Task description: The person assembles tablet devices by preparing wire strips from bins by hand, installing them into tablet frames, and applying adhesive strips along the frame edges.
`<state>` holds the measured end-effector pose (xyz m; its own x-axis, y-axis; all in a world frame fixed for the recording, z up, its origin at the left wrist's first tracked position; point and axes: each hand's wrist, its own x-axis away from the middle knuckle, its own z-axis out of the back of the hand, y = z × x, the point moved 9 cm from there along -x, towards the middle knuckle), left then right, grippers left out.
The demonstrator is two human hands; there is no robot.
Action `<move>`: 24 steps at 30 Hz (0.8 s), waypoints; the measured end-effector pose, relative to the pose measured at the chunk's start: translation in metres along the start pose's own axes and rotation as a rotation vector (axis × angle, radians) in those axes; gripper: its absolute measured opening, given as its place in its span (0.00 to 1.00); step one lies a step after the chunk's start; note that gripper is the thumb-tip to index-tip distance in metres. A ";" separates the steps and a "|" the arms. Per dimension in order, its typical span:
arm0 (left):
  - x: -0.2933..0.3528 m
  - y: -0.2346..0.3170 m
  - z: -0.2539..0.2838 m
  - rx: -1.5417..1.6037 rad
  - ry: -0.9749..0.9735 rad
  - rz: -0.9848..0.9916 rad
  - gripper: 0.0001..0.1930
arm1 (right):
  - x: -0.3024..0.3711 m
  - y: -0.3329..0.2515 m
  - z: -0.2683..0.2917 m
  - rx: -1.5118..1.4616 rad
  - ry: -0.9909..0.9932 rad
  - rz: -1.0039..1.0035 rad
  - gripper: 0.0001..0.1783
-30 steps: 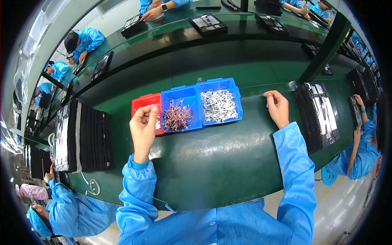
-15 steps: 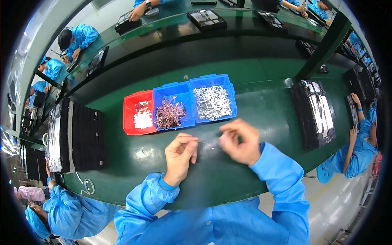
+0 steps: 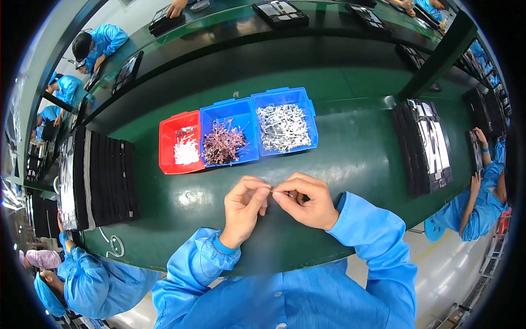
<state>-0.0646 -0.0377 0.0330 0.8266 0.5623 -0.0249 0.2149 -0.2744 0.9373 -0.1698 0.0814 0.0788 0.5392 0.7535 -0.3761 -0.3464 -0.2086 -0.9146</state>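
Observation:
My left hand [image 3: 244, 211] is closed in a pinch on a thin wire [image 3: 272, 191], above the near part of the table. Just to its right, my right hand [image 3: 308, 203] pinches the same wire, the fingertips of both hands almost meeting. The fingers hide most of the wire. Beyond the hands stand three joined bins. A red bin [image 3: 164, 143] holds small white pieces [image 3: 186, 152]. The middle blue bin [image 3: 219, 107] contains a tangle of thin brownish-pink wires [image 3: 224, 143], and the right blue bin [image 3: 278, 97] many small white and grey parts [image 3: 284, 127].
A row of black, flat units [image 3: 109, 183] stands at the left, with a white cable [image 3: 114, 247] near it. Another black stack [image 3: 422, 148] is at the right. A dark shelf [image 3: 274, 35] runs across the back. Co-workers in blue sit on both sides.
My right hand has moved left to the left hand and closed on the wire, whose free end showed before. The view has shifted slightly.

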 end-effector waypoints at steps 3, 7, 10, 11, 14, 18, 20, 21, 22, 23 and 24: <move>-0.003 0.003 0.007 0.007 0.035 0.003 0.04 | 0.002 0.003 0.001 -0.024 0.004 -0.025 0.06; -0.004 0.010 0.011 -0.080 0.051 -0.042 0.06 | 0.002 0.001 0.004 0.070 0.035 0.050 0.07; -0.004 0.013 0.009 -0.096 0.046 -0.056 0.06 | 0.003 -0.002 0.003 0.096 0.019 0.078 0.08; -0.004 0.014 0.009 -0.096 0.045 -0.055 0.06 | 0.002 -0.002 0.004 0.096 0.020 0.078 0.08; -0.004 0.013 0.009 -0.097 0.052 -0.050 0.06 | 0.001 0.000 0.006 0.097 0.011 0.087 0.09; -0.003 0.009 0.014 -0.054 0.059 -0.060 0.06 | 0.000 -0.002 0.008 0.106 0.017 0.037 0.15; -0.001 0.007 0.014 -0.043 0.050 -0.052 0.06 | -0.001 -0.004 0.008 0.123 0.016 0.009 0.17; 0.000 0.005 0.011 -0.033 0.036 -0.038 0.05 | -0.001 -0.007 0.008 0.123 0.014 0.034 0.17; 0.001 0.004 0.009 -0.023 0.022 -0.024 0.05 | 0.000 -0.009 0.007 0.123 0.011 0.058 0.17; 0.002 0.004 0.008 -0.024 0.023 -0.024 0.05 | 0.001 -0.007 0.006 0.122 0.011 0.058 0.17; 0.002 0.004 0.004 -0.009 0.003 -0.021 0.03 | 0.003 -0.004 0.005 0.098 0.019 0.080 0.17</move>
<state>-0.0597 -0.0408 0.0352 0.8205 0.5701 -0.0432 0.2272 -0.2558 0.9396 -0.1704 0.0876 0.0824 0.5208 0.7251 -0.4505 -0.4615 -0.2048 -0.8632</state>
